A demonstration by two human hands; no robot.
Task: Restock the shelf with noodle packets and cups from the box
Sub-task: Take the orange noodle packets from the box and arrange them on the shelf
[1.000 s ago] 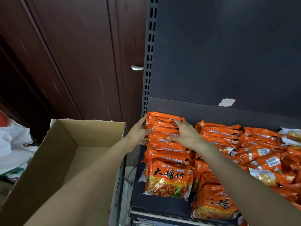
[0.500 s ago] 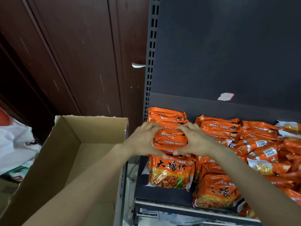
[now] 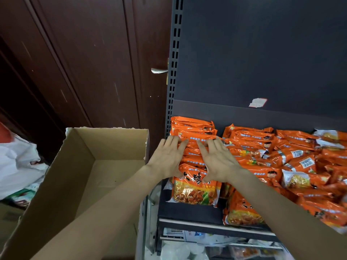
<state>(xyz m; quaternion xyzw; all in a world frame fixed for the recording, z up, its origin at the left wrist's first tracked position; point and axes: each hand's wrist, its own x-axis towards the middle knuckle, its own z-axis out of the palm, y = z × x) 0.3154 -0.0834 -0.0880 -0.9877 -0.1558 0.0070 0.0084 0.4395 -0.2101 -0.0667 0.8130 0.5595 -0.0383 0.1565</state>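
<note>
Pressing with straight, spread fingers point(image 3: 175, 142), the left hand point(image 3: 167, 158) lies flat on the left-most row of orange noodle packets point(image 3: 193, 136); nothing is gripped. The right hand point(image 3: 217, 162) lies the same way just beside it, fingers extended onto the same row, holding nothing. Both thumbs reach down toward the front packet point(image 3: 195, 192), which stands upright at the head of the row, face outward.

Hazards, as a judgement: the front packet stands near the shelf point(image 3: 187, 212) edge with bare deck before it. Uneven downward pressure could tip it forward off the shelf. The glossy film looks slippery, so packets may slide sideways into the neighbouring rows point(image 3: 249, 139), which already lie loosely. Hard pressing may crush the noodle blocks.

The packets are orange foil-like pouches with blue-white bands along their top edges, packed on edge from the back panel forward. The cardboard box point(image 3: 80, 166) stands open just left of the shelf; no packets or cups show inside.
</note>
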